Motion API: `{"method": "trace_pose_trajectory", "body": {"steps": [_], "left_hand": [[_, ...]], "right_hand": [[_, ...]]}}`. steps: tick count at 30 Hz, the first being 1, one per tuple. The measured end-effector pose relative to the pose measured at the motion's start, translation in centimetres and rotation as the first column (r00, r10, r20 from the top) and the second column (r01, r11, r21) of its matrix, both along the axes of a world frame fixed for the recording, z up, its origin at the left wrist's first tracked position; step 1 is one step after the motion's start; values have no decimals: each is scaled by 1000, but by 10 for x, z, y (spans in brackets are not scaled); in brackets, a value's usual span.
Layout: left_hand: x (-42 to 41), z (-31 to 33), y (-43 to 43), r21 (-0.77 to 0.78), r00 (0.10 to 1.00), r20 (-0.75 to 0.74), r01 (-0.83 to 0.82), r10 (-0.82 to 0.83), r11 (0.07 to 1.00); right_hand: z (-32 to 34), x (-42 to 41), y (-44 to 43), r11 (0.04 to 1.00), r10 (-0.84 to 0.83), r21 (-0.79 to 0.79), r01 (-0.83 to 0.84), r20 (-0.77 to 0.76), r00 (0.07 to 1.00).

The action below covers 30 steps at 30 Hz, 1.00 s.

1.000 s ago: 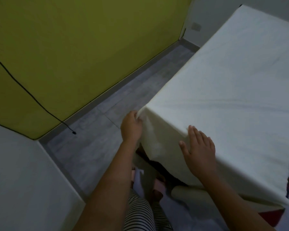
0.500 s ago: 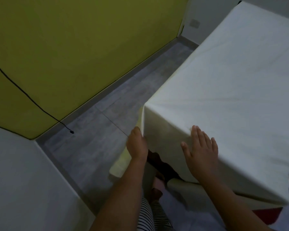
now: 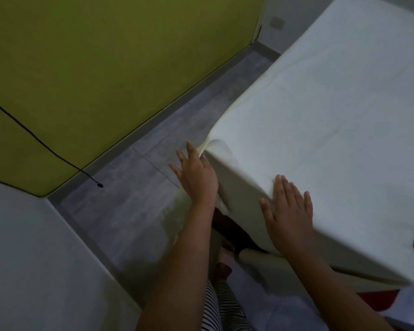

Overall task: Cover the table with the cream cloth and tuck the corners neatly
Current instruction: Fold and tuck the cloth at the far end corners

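Hands (left (image 3: 197, 178), right (image 3: 288, 212)) both flat; one cream cloth (image 3: 320, 111) draped.

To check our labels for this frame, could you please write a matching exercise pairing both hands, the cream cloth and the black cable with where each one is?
Things:
1. left hand
2. right hand
3. cream cloth
4. black cable

Places or states:
a. lies flat against the cloth's hanging near side
b. runs down the yellow-green wall to the grey floor
c. fingers spread at the cloth's near corner
d. spread over the top and draped down the sides

Pairs: 1-c, 2-a, 3-d, 4-b
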<state>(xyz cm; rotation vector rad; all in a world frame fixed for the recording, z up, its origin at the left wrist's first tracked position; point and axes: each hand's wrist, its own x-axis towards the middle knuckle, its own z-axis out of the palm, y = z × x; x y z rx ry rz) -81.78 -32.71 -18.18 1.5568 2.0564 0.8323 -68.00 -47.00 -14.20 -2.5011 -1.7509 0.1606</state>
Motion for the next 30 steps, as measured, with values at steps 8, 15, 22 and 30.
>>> {"method": "trace_pose_trajectory", "body": {"steps": [8,15,22,30], "left_hand": [[-10,-49,-11,-125,989,-96,104,-116,987],[2,-15,-23,-80,986,166,-6,19,997],[14,-17,-26,-31,995,81,-56,59,998],[20,-18,-25,-322,983,-33,159,-179,933]], "right_hand": [[1,-9,-5,999,41,-16,-40,34,999],[-1,-12,-4,1000,-1,3,1,24,1000],[-4,-9,-8,1000,-19,14,19,42,999],[-11,-12,-12,995,-79,65,78,24,997]]}}
